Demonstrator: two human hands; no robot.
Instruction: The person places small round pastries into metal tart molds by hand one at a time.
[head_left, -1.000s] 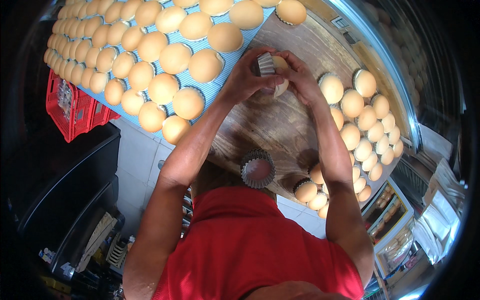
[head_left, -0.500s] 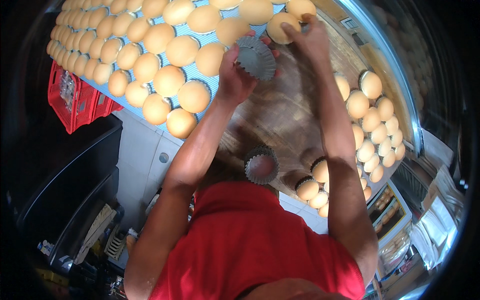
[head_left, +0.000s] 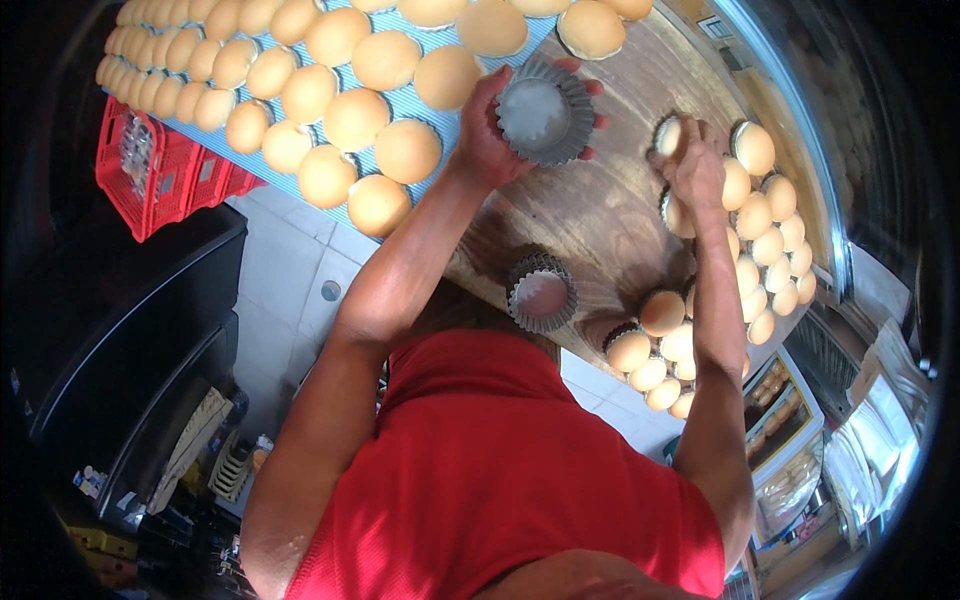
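Observation:
My left hand (head_left: 487, 130) holds a grey fluted baking tin (head_left: 536, 110) from beneath, its hollow facing up and the fingertips showing past its far rim. At the table's right side my right hand (head_left: 693, 172) has its fingers curled round a small round golden cake (head_left: 666, 137) with a pale rim; the hand covers part of it. Another cake (head_left: 677, 213) lies just below that wrist. A stack of fluted tins (head_left: 541, 296) stands at the table's near edge, close to my body.
Rows of golden cakes (head_left: 327, 176) cover a blue ribbed mat (head_left: 440, 168) on the left. More cakes in tins (head_left: 753, 148) crowd the right side of the wooden table (head_left: 590, 215). A red crate (head_left: 150, 180) sits below the mat, and a curved clear panel (head_left: 800, 120) edges the far right.
My right hand has come from the far cakes by the mat to the cakes on the right. My left hand still holds the tin, slightly farther right. The whole view has shifted a little.

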